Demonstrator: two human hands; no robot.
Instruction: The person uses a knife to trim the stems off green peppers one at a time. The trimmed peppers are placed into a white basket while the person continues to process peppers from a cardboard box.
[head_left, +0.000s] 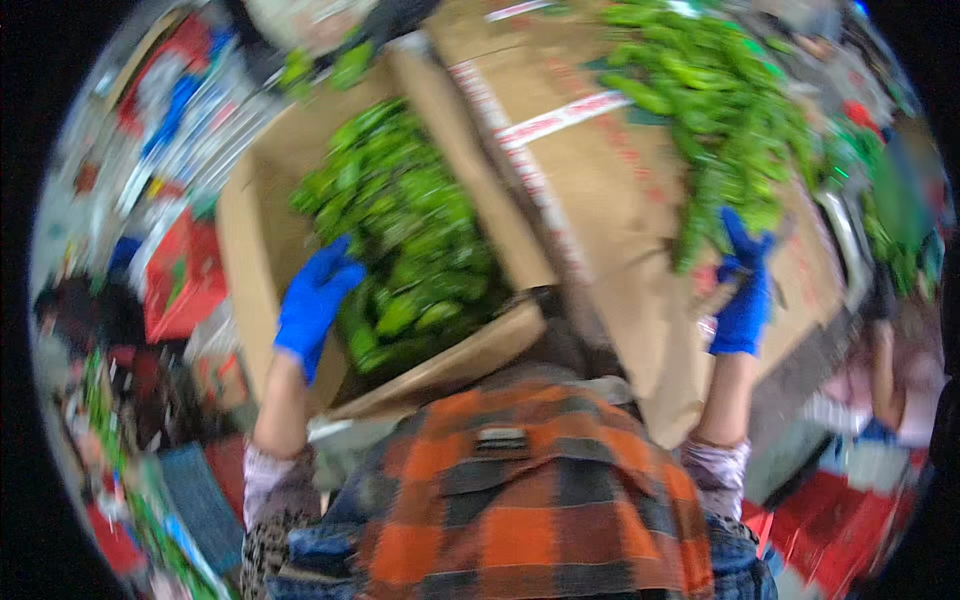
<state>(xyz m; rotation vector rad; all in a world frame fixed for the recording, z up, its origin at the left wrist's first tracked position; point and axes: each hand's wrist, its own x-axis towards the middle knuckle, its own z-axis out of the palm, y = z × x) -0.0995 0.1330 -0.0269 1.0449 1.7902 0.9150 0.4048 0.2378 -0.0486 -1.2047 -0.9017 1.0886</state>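
My left hand (319, 300), in a blue glove, is over the left inside of an open cardboard box (251, 277), beside many green peppers (412, 217). Its fingers are apart at the edge of the peppers, and nothing shows in them. Right of the box, a pile of long green peppers (727, 112) lies on flattened cardboard (592, 187) with red-and-white tape. My right hand (742, 289), also gloved in blue, is at the lower end of that pile. Blur hides whether it holds a pepper or scissors-like item.
A red container (187, 277) stands left of the box. Another person (307, 19) is beyond the box, near some peppers. At the far right, a person's arm (883, 367) shows near more green produce. Red crates or panels (840, 532) lie at lower right.
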